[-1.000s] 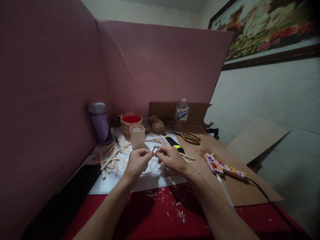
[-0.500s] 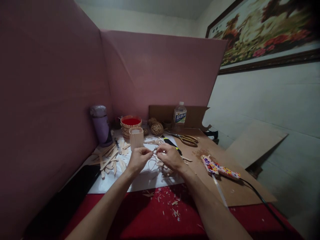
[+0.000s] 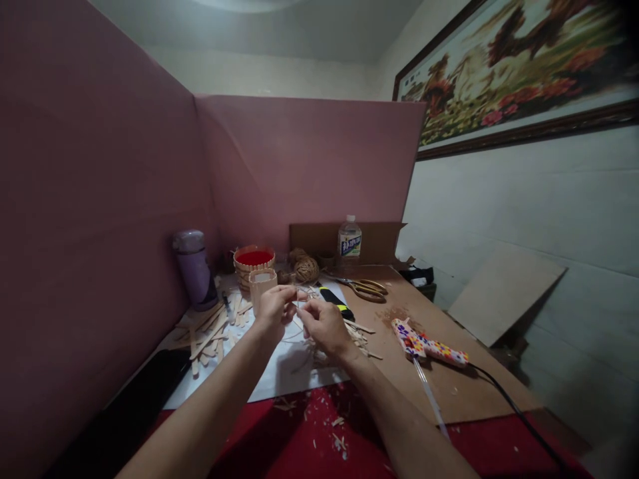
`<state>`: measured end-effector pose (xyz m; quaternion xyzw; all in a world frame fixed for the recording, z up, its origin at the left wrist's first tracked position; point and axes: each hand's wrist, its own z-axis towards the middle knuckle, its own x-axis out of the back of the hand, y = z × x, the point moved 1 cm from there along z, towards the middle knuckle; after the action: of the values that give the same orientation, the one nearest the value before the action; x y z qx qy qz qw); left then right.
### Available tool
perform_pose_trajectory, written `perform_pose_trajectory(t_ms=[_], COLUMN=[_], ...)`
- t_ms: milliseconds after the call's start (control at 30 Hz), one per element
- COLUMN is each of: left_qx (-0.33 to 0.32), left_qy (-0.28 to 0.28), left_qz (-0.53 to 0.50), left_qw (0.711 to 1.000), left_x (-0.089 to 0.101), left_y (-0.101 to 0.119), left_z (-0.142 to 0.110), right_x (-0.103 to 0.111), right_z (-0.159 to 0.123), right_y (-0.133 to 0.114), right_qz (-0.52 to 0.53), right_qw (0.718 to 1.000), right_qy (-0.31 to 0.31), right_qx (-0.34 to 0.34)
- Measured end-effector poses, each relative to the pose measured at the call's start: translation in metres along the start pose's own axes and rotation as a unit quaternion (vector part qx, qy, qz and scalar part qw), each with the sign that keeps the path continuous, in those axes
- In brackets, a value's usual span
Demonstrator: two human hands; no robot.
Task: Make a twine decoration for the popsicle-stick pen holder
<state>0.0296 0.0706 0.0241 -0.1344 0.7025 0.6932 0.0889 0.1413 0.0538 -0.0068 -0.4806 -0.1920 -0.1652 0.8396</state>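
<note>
My left hand [image 3: 275,311] and my right hand [image 3: 325,327] are close together over the white paper, fingertips pinched. Between them runs a thin strand of twine [image 3: 298,301], held at both ends, with a loose loop hanging below. Just behind my left hand stands a small cup of pale craft sticks [image 3: 258,286], partly hidden by that hand. A black and yellow utility knife [image 3: 339,305] lies beyond my right hand. Balls of twine [image 3: 306,269] sit farther back.
Craft sticks [image 3: 202,332] are heaped at left by a purple flask [image 3: 192,269]. Behind stand a red-lined stick basket [image 3: 244,266] and a plastic bottle [image 3: 350,239]. Scissors [image 3: 367,289] and a corded glue gun [image 3: 429,347] lie on cardboard at right. Wood scraps litter the red cloth.
My left hand has risen slightly and turned, its fingers now above those of my right hand. The strand between them has gone from roughly level to upright. The camera view has tilted up.
</note>
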Motion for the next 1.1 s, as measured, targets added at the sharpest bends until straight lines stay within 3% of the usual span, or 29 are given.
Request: perform_pose_trajectory(t_ms=[100,167,300,367,433,500,567,633,733,867,967,1100], left_qx=[0.022,0.024,0.011,0.009,0.024,0.043,0.052,0.048,0.031,0.001,0.01,0.021], left_qy=[-0.027,-0.04,-0.037,-0.04,-0.049,-0.064,-0.084,-0.103,-0.118,-0.122,-0.138,-0.194], left_qz=[-0.052,-0.051,-0.038,-0.023,-0.013,-0.02,-0.032,-0.032,-0.005,0.039,0.075,0.103], left_qw=[0.998,0.998,0.999,0.999,0.998,0.997,0.995,0.993,0.993,0.992,0.988,0.975], left_x=[0.001,0.002,0.003,0.004,0.004,0.002,0.0,-0.001,-0.001,0.004,0.008,0.01], left_y=[0.004,0.004,-0.007,-0.016,-0.026,-0.033,-0.036,-0.036,-0.034,-0.034,-0.034,-0.031], left_z=[0.008,0.013,0.021,0.022,0.021,0.018,0.014,0.009,0.005,0.005,0.005,0.005], right_x=[0.002,0.011,0.041,0.049,0.047,0.035,0.022,0.013,0.01,0.013,0.014,0.015], right_z=[0.005,0.009,0.014,0.014,0.015,0.014,0.013,0.012,0.011,0.011,0.014,0.018], right_y=[0.007,0.012,0.016,0.013,0.01,0.007,0.006,0.006,0.008,0.01,0.014,0.024], right_qz=[0.01,-0.028,-0.166,-0.173,-0.131,-0.077,-0.036,-0.001,0.032,-0.001,-0.019,0.05], right_qw=[0.998,0.991,0.941,0.928,0.943,0.969,0.986,0.994,0.998,1.0,1.0,0.996], right_qy=[-0.019,0.009,0.185,0.276,0.297,0.233,0.138,0.082,0.058,0.004,-0.005,-0.002], right_qx=[-0.063,-0.131,-0.229,-0.183,-0.071,0.039,0.082,0.071,0.012,0.001,-0.009,-0.076])
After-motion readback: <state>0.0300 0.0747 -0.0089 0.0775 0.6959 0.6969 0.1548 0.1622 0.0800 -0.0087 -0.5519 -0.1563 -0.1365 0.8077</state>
